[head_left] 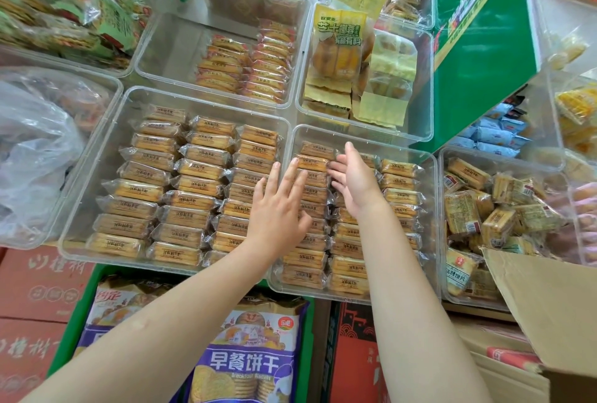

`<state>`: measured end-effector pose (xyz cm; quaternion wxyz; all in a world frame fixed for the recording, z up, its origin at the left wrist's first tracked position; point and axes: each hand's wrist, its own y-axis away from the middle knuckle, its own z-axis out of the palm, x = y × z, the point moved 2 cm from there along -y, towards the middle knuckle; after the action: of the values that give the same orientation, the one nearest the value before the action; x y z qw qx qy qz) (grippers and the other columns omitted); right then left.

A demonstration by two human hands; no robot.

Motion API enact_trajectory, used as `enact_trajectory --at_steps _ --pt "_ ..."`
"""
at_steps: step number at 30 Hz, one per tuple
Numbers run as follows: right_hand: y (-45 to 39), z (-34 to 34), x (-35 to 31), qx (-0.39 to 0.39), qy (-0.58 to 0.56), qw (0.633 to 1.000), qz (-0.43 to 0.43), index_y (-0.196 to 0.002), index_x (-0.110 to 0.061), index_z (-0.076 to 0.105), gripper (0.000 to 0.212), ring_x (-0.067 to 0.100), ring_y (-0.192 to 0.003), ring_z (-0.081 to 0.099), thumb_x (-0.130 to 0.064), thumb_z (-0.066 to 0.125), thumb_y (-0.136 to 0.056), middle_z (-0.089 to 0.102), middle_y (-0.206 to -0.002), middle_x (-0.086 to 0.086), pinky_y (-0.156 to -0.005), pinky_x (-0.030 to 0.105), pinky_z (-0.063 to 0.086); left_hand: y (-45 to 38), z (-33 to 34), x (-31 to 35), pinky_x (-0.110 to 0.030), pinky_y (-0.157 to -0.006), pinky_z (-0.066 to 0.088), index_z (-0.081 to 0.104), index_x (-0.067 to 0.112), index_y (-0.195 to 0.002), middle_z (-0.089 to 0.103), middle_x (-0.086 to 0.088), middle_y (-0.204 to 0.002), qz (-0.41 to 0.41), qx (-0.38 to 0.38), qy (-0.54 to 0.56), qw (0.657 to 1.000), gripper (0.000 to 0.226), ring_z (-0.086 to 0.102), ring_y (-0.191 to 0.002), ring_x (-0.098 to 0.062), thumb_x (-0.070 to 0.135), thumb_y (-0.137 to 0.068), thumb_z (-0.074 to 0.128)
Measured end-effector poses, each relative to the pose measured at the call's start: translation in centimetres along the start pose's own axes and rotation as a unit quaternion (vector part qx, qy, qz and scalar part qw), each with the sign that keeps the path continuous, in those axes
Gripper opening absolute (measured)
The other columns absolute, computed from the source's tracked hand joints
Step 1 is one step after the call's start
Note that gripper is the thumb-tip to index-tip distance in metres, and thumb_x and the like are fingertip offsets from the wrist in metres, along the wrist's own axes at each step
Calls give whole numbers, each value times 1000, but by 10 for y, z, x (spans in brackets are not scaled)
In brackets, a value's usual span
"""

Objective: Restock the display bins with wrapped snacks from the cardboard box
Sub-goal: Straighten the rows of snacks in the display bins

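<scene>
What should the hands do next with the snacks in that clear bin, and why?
Probably press the packs flat and nudge them into line. Both the left hand and the right hand lie open on the wrapped snacks in the clear bin, holding nothing, and its rows already look full.

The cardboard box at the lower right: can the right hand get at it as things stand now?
Probably yes. The right hand is open over the bin's snacks, holding nothing, and nothing stands between it and the cardboard box.
</scene>
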<state>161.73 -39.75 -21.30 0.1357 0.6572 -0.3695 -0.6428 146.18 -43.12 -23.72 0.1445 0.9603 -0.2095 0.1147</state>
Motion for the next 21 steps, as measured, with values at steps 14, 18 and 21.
enact_trajectory --at_steps 14,18,21 --pt "-10 34 2 62 54 997 0 -161 -26 8 75 33 -152 19 -63 32 -101 13 -168 6 -117 55 23 0 -1 0 -48 -125 4 3 22 -161 -16 -2 -168 -1 -4 3 1000 75 -11 -155 -28 42 -98 37" --pt "-13 34 4 57 49 997 -10 -154 -26 27 69 30 -141 37 -66 35 -98 34 -158 5 -111 52 33 1 -2 0 -49 -125 4 5 22 -161 -14 -2 -168 0 -4 8 1000 74 -11 -155 -28 41 -98 38" --pt "-10 28 9 42 28 998 -43 -146 -31 39 60 20 -133 42 -66 33 -98 45 -148 -1 -108 46 36 1 -2 0 -49 -125 4 3 23 -161 -16 -2 -168 -2 -6 5 1000 74 -12 -154 -28 42 -98 37"
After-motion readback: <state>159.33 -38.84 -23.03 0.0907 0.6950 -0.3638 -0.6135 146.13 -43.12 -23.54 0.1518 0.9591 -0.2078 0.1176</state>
